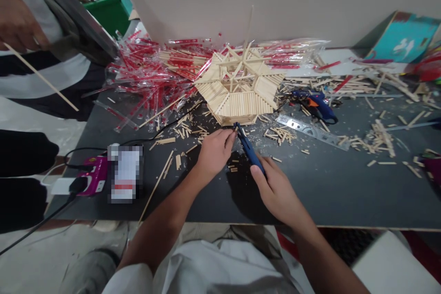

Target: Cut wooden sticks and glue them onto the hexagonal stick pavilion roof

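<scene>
My right hand (275,186) is closed around the blue handles of a pair of cutting pliers (248,148), whose dark jaws point away from me. Beside those jaws, my left hand (214,152) is pinched, fingertips almost touching the tool. What it pinches is too small to make out. Just beyond both hands stands a wooden stick model (241,103), with a many-sided sloping roof of pale sticks and a thin stick rising from its top. Short cut stick pieces (233,169) lie on the dark table below my hands.
Red-and-clear plastic wrappers (148,78) pile up at back left. A blue glue gun (319,106) and metal ruler (312,132) lie right of the model. At left are a phone (124,174), a magenta power strip (94,177) with cables, and another person's hand (20,23) near a thin stick.
</scene>
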### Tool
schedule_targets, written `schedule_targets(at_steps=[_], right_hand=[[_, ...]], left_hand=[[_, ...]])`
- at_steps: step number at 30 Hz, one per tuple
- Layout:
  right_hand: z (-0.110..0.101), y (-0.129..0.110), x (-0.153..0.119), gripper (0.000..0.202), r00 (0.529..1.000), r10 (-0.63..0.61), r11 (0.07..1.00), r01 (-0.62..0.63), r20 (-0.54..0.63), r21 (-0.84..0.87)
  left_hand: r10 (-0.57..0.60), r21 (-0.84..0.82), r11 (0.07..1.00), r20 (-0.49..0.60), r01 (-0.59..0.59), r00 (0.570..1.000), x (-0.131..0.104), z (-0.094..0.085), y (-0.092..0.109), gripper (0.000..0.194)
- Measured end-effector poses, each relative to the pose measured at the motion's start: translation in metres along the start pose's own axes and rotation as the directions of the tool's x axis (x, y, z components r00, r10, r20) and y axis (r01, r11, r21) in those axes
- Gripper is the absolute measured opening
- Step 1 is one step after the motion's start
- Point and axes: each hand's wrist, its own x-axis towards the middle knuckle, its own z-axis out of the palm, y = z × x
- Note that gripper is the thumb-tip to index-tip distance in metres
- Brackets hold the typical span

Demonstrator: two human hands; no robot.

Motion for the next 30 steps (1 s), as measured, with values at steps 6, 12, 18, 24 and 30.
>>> schedule_targets(at_steps=[6,12,18,24,30], right_hand=[[0.001,0.0,0.0,0.052,1.0,0.004,1.0,-0.004,0.001,0.007],[0.006,0.004,0.001,0.053,0.999,-0.011,1.0,0.011,-0.037,-0.001],[0.008,0.007,0.002,0.053,0.998,-0.025,0.999,0.023,-0.055,-0.024],[0.009,0.006,0.003,0.049,0.997,-0.022,1.0,0.021,-0.067,-0.011],[0.01,0.002,0.005,0.049,0.997,-0.005,1.0,0.003,-0.071,-0.025]], left_hand=[[0.004,0.041,0.999,0.018,-0.004,1.0,0.001,-0.001,0.002,0.031],[0.021,0.06,0.998,-0.025,-0.02,0.999,0.0,0.005,0.003,0.03],[0.026,0.032,0.999,-0.041,-0.024,0.999,0.002,0.008,0.002,0.029],[-0.004,0.013,1.0,-0.037,0.004,0.999,0.001,0.014,-0.003,0.028],[0.032,0.105,0.994,0.015,-0.033,0.999,0.003,0.015,-0.005,0.026]])
